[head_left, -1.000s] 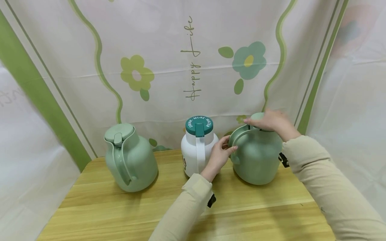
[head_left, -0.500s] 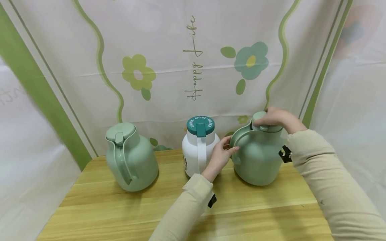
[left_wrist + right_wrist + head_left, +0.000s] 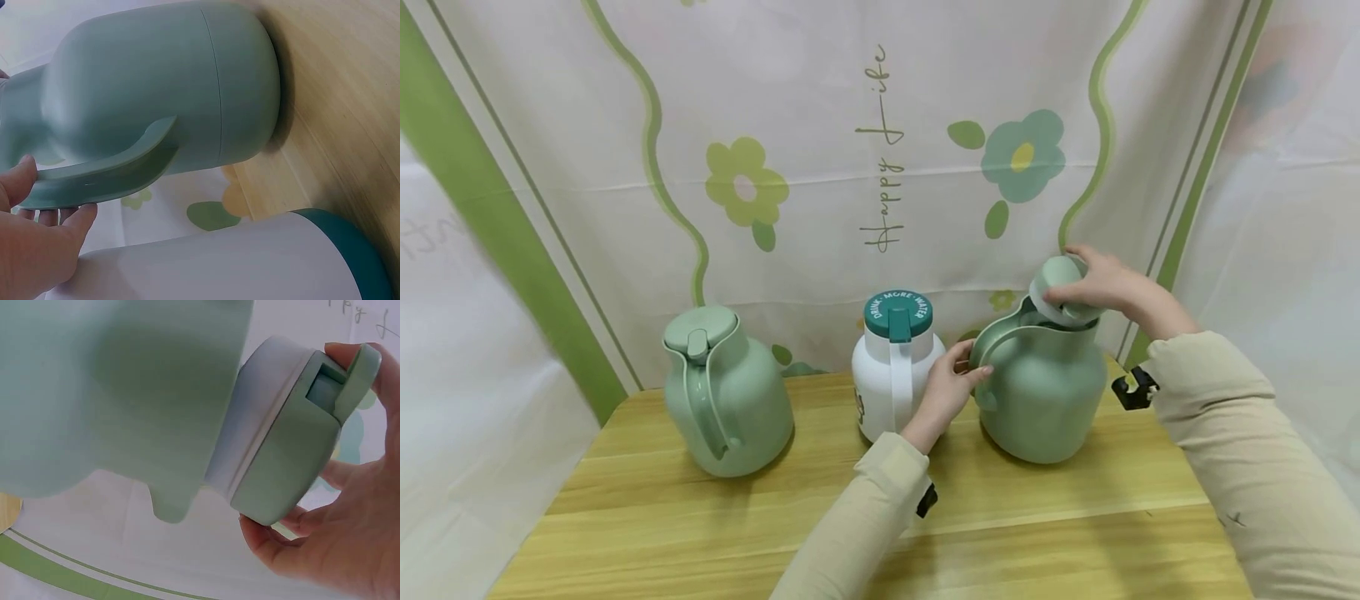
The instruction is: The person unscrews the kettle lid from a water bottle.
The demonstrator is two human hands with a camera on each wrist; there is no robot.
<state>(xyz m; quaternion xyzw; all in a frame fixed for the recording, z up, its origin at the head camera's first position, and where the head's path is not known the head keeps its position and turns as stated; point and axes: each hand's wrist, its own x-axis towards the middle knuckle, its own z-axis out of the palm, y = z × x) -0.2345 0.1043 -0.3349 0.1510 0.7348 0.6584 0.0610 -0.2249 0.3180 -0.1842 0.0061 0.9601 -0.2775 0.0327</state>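
The green thermos jug point(image 3: 1045, 400) on the right stands upright on the wooden table. Fingers and thumb of my left hand point(image 3: 946, 392) hold its curved handle point(image 3: 103, 178) from both sides. At the top, my right hand point(image 3: 1108, 283) grips the jug's round green lid point(image 3: 1062, 279) by its edge. That lid is tilted and raised partway out of the mouth, with its white lower ring showing in the right wrist view. A small flap point(image 3: 361, 381) on the lid stands up. Close beside my left hand is a white jug point(image 3: 876, 375) with a dark green lid.
Another green jug point(image 3: 733, 408), its lid in place, stands at the left of the wooden table point(image 3: 880, 533). A pale flowered curtain point(image 3: 820, 100) hangs right behind the jugs, and pale cloth also hangs at both sides.
My right hand has shifted its grip on the lid, then lifted and tilted it up from the jug's mouth. My left hand has stayed on the handle.
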